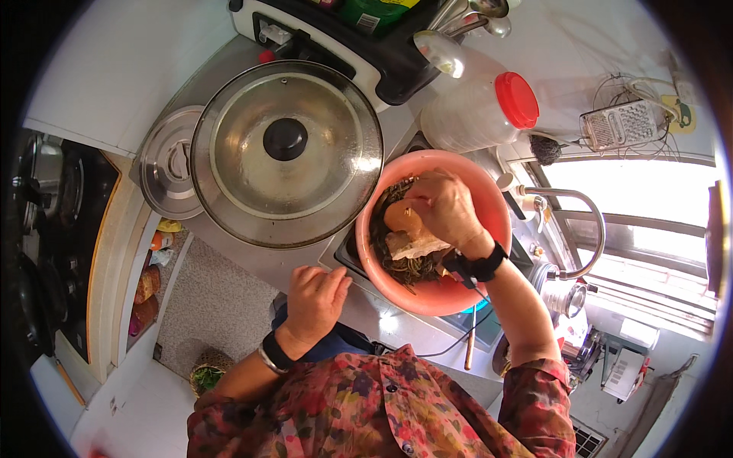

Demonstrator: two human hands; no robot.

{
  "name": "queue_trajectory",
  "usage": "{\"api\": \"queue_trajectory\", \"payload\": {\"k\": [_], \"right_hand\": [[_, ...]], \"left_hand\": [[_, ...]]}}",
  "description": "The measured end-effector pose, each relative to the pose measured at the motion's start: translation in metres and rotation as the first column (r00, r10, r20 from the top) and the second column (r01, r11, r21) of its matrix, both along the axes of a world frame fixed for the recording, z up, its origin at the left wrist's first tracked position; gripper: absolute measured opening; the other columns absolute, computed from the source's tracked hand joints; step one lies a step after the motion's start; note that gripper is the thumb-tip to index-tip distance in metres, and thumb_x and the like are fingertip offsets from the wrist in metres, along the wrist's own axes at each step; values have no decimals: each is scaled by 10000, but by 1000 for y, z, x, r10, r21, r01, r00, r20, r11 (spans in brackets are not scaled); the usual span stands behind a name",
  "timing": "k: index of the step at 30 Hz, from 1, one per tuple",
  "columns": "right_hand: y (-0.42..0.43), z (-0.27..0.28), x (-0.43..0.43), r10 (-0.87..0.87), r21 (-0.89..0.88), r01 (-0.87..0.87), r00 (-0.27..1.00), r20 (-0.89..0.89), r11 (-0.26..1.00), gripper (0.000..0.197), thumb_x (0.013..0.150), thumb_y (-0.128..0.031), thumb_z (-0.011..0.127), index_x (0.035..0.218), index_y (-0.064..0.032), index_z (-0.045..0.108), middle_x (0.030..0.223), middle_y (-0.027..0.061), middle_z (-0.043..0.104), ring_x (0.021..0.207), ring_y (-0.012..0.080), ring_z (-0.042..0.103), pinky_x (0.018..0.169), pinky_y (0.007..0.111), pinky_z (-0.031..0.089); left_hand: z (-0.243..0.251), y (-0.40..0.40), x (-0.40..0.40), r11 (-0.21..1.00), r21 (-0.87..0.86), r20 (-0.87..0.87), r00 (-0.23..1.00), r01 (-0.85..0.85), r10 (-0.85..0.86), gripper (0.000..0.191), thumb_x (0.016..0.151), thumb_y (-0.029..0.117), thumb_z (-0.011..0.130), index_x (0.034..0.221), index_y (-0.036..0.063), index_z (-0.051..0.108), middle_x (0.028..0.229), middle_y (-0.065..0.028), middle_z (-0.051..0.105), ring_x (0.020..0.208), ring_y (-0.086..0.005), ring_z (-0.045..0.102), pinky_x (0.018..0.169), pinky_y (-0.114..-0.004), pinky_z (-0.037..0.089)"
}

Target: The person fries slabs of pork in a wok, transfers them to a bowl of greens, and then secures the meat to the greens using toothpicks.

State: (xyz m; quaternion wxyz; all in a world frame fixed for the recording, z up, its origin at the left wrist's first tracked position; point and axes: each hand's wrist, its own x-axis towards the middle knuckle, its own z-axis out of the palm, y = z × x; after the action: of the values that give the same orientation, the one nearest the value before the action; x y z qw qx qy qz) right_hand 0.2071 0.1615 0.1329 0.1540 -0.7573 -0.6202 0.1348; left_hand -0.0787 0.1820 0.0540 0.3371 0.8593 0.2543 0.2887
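A large pink plastic basin (487, 200) stands over the sink. Inside lie dark, stringy dried vegetables (421, 266), with a pale and brown piece (415, 243) of unclear kind on top of them. My right hand (444, 203) reaches into the basin over this piece, fingers bent downward; its fingertips are partly hidden, so what they grip cannot be told. My left hand (318, 303) hovers left of the basin near the counter edge, fingers loosely curled, with nothing visible in it.
Left of the basin is a large pan with a glass lid (252, 154), beside a steel lid (166, 194). Behind stand a plastic jar with a red cap (515, 100) and metal ladles (438, 51). A curved faucet (598, 229) rises at the right. A wooden stick (470, 343) lies near the front edge.
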Motion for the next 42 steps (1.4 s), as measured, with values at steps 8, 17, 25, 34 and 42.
{"api": "queue_trajectory", "payload": {"k": [8,17,25,34,42], "right_hand": [[-3,-11,8,-154,-1,159,960,-235,987,39,767,-44,708,801,-52,727,801,128,707,750,300,682,679,388,543],[5,-22,25,17,-207,-26,999,-45,978,66,762,-54,709,814,-16,723,759,157,695,742,322,674,718,397,527],[18,-33,32,210,-350,-208,977,-32,913,89,745,-54,712,816,-2,722,824,166,702,819,323,671,768,391,524],[21,-28,39,186,-343,-241,965,-187,908,67,749,-12,694,814,-12,709,836,139,704,828,293,673,771,380,525],[19,-30,35,305,-323,-342,939,-162,882,55,771,-45,675,801,-48,721,835,148,705,814,294,677,743,392,526]], "left_hand": [[-2,14,-27,998,-44,-30,999,-44,43,124,897,133,692,983,53,649,803,-61,664,775,-273,603,778,-416,446],[-2,13,-21,993,-108,-19,999,-38,36,124,875,108,697,973,62,637,816,-64,666,773,-276,605,771,-418,450],[-2,15,-23,986,-163,-23,999,-30,27,124,847,66,710,960,44,665,836,-79,686,778,-293,618,768,-419,467],[-5,16,-11,990,-142,-3,1000,-6,6,116,852,76,693,953,47,645,832,-75,672,801,-296,612,764,-419,468],[-2,15,4,980,-196,35,999,23,-16,110,853,71,686,952,43,647,836,-91,668,822,-311,617,771,-427,481]]}}
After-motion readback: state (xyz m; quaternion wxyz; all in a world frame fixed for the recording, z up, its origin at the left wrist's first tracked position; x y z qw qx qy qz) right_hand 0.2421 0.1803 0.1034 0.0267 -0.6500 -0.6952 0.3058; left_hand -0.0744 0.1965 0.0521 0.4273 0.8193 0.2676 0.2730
